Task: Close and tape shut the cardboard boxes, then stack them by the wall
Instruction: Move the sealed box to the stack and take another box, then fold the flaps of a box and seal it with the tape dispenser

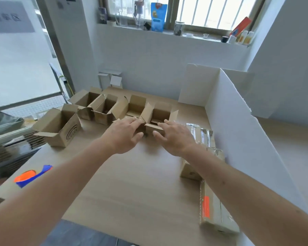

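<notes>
**Both hands reaching for open box**

Table (124,189), far side: open cardboard box (160,116), light, stiff, flaps floppy; take by side walls. Left hand (127,134) and right hand (174,137) spread, touching near flap, gripping nothing.

Wooden table (124,189) under cardboard boxes (60,128)

My left hand (127,134) hides the front of one open box (132,110). The sign (9,16) at upper left is too blurry to read.
</notes>
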### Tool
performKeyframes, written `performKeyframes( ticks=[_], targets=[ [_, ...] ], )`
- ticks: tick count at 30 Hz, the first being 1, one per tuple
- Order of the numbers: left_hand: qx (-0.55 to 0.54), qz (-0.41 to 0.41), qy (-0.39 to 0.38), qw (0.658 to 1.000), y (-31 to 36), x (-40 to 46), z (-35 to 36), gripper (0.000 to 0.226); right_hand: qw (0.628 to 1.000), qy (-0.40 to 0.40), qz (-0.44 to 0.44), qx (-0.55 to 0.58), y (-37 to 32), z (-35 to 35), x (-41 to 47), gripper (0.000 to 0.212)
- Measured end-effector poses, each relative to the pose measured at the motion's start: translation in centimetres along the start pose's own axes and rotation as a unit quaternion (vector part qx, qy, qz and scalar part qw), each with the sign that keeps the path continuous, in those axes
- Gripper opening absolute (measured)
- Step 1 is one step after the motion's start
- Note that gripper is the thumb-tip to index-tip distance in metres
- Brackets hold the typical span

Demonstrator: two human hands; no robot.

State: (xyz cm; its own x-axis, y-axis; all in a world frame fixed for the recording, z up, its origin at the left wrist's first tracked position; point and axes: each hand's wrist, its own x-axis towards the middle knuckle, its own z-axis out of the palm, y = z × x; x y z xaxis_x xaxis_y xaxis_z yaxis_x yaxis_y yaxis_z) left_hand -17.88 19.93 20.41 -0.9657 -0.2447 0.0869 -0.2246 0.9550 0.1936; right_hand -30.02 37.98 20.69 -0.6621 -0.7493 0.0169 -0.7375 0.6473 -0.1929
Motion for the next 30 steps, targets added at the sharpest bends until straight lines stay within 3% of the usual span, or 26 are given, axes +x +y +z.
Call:
performKeyframes(
  ticks=[7, 13, 23, 30],
  targets=[
    [0.019, -0.108, -0.011, 0.994, -5.0, -7.0, -1.7, 0.062, 0.994, 0.003, -0.106, -0.016, -8.3, 1.3, 0.4, 0.06],
    [0.017, -0.149, 0.001, 0.989, -13.5, -10.9, -2.7, 0.064, 0.987, -0.013, -0.156, -0.017, -16.7, 3.5, 3.8, 0.066],
    [0.014, -0.14, -0.019, 0.99, -32.2, -14.2, -3.7, 0.058, 0.989, -0.045, -0.139, -0.012, -32.9, 10.7, 11.6, 0.06],
    [-0.008, -0.14, -0.043, 0.989, -43.2, -14.3, -3.0, 0.059, 0.99, -0.095, -0.104, -0.011, -40.5, 15.4, 16.8, 0.056]
  ],
)
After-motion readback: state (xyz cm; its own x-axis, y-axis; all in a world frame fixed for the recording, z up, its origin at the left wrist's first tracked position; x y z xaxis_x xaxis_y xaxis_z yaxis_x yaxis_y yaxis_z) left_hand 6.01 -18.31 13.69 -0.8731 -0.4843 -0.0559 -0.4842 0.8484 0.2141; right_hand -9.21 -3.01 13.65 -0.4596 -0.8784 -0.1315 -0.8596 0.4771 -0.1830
